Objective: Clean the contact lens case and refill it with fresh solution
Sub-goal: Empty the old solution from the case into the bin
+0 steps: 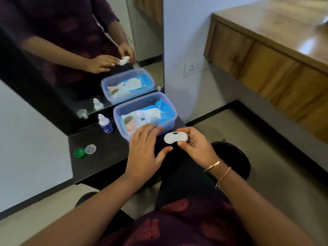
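My right hand (195, 144) holds the white contact lens case (174, 137) between thumb and fingers, its underside turned up, just off the shelf's right end. My left hand (144, 148) hovers beside it with fingers spread and straight, holding nothing, its fingertips near the box's front wall. Two loose caps, one green (79, 152) and one clear (90, 149), lie on the black shelf (99, 162) at its left. A small white solution bottle (105, 123) with a blue label stands upright by the mirror.
A translucent lavender box (170, 124) with a blue wipes pack sits open on the shelf's right. A mirror (71, 50) rises behind the shelf. A wooden counter (275, 50) stands far right; a wall socket (192, 68) is on the white wall.
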